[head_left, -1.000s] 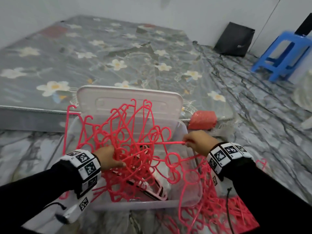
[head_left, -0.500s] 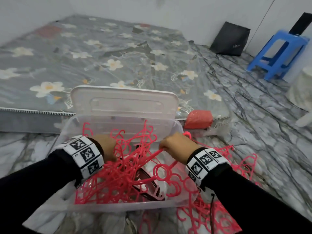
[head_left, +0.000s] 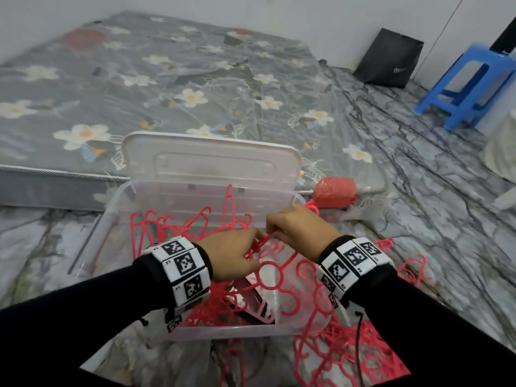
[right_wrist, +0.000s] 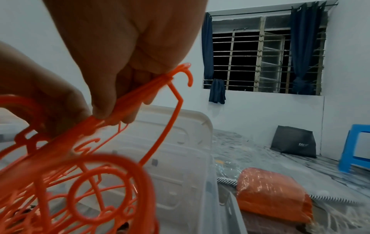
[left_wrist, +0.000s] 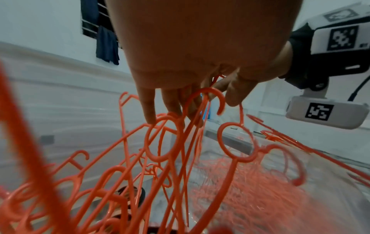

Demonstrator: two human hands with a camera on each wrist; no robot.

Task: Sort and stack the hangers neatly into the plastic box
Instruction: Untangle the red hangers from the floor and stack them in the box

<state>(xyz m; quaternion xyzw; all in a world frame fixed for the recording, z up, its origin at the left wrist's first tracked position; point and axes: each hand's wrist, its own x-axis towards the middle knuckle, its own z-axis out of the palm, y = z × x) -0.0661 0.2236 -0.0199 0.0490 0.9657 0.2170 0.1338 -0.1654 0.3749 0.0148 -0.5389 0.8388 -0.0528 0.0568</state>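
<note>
Holding a bundle of pink hangers (head_left: pixel 223 233) over the clear plastic box (head_left: pixel 117 219), we keep both hands close together above its middle. Our right hand (head_left: pixel 298 230) pinches several thin hanger bars between thumb and fingers, as the right wrist view shows clearly. Our left hand (head_left: pixel 231 255) has its fingers (left_wrist: pixel 149 109) pointing down and hooked among the hanger loops, gripping them. Most of the bundle hangs down inside the box, tangled. More pink hangers lie on the floor (head_left: pixel 446 219) at the near right, just beside the box. The box lid (head_left: pixel 212 160) stands open at the far side, leaning against the mattress (head_left: pixel 139 79). A red wrapped packet (head_left: pixel 335 191) lies right of the lid, and a blue stool (head_left: pixel 469 85) stands far right.
</note>
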